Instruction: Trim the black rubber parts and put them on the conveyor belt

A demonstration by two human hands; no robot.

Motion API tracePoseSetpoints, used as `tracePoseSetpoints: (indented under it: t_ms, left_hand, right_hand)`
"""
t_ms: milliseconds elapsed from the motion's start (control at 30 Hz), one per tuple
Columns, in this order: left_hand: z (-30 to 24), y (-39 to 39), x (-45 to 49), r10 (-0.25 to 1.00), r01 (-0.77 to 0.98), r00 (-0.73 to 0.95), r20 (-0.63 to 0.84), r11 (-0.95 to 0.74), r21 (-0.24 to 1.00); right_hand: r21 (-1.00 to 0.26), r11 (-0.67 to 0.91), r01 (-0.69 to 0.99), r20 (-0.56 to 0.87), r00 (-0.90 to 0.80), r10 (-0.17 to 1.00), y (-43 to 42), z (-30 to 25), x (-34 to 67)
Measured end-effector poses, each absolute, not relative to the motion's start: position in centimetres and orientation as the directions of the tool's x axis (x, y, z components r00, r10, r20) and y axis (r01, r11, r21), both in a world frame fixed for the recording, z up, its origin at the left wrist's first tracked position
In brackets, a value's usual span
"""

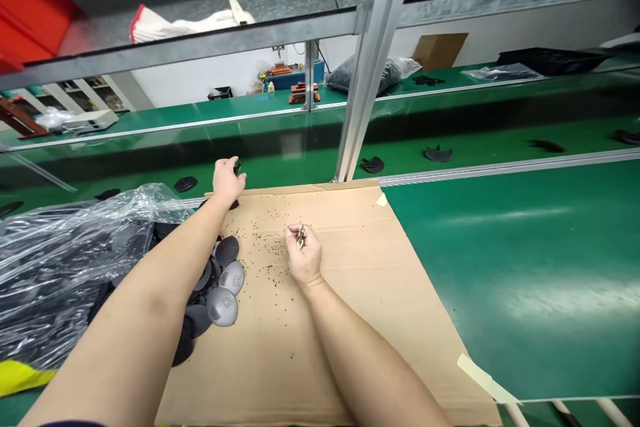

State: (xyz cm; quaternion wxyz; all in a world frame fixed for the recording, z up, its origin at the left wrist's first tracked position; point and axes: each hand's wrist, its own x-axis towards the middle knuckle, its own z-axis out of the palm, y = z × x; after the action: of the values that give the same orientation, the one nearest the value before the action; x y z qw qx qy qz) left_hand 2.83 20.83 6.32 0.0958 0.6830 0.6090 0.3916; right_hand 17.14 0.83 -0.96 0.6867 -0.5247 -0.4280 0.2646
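My left hand (229,180) reaches past the far edge of the cardboard, over the green belt. Its thumb and fingers are closed around a small dark plastic piece (237,165), mostly hidden by the hand. Above the middle of the cardboard, my right hand (304,255) is wrapped around a small metal cutting tool, like nippers (301,237); the fingers cover most of it. Under and beside my left forearm lies a heap of round black plastic caps (223,307), some with a raised mark. Tiny black scraps (270,273) are scattered over the cardboard sheet (370,320).
A clear plastic bag (45,280) of black parts lies at the left. Several black pieces, one a rounded part (439,154), sit along the green belt (320,153). An upright metal post (370,60) stands behind the cardboard. A glove (185,25) rests on the shelf above.
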Motion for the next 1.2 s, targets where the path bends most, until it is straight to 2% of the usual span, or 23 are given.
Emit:
tracePoseSetpoints:
  t_ms: [67,167,300,433,500,633,800,900,967,1067,1133,1200]
  left_hand:
    - [6.1,21.1,4.4,0.923,0.755,-0.048,0.382,-0.217,0.619]
    - [5.0,18.6,7.0,0.937,0.637,-0.064,0.345,-0.227,0.736]
    - [3.5,11.7,8.7,0.994,0.263,-0.005,0.112,-0.107,0.959]
    - [1.8,5.4,8.5,0.999,-0.047,0.034,-0.036,0.037,0.998]
    - [0.6,3.4,8.1,0.999,-0.123,-0.018,-0.046,0.043,0.992]
    - [-1.8,1.7,7.6,0.994,-0.070,-0.095,0.055,-0.062,0.996]
    - [-2.3,1.1,7.4,0.973,0.116,-0.051,0.225,-0.218,0.969]
    - [-1.9,0.8,7.3,0.967,0.207,-0.046,0.251,-0.237,0.949]
    - [-1.7,0.6,7.3,0.967,0.232,-0.039,0.252,-0.236,0.943]
    - [-1.8,0.3,7.2,0.971,0.257,-0.010,0.238,-0.228,0.939]
    - [-1.8,0.2,7.2,0.972,0.270,0.008,0.234,-0.227,0.936]
    - [-1.8,0.2,7.3,0.969,0.279,0.025,0.246,-0.243,0.929]
  right_hand:
    - [-0.951,0.300,0.075,0.296,0.496,0.816,0.8,-0.9,17.1]
    - [-0.954,0.292,0.063,0.283,0.502,0.817,0.9,-0.9,17.3]
    - [-0.956,0.292,0.040,0.270,0.517,0.812,1.1,-1.1,17.6]
    - [-0.952,0.307,0.009,0.264,0.537,0.801,1.1,-1.2,17.7]
    - [-0.954,0.299,0.000,0.242,0.587,0.773,1.1,-1.1,17.8]
    - [-0.965,0.260,0.043,0.211,0.717,0.664,2.3,-0.7,19.5]
    - [-0.946,0.178,0.270,0.323,0.775,0.544,6.2,1.1,27.1]
    - [-0.902,-0.031,0.431,0.362,0.791,0.493,9.2,2.4,33.2]
    - [-0.815,-0.219,0.536,0.354,0.761,0.544,11.3,2.8,36.8]
    - [-0.604,-0.441,0.663,0.271,0.692,0.669,14.3,2.6,41.0]
    - [-0.498,-0.494,0.713,0.218,0.654,0.725,16.2,2.0,43.0]
    - [-0.463,-0.486,0.741,0.197,0.621,0.759,17.9,1.3,44.4]
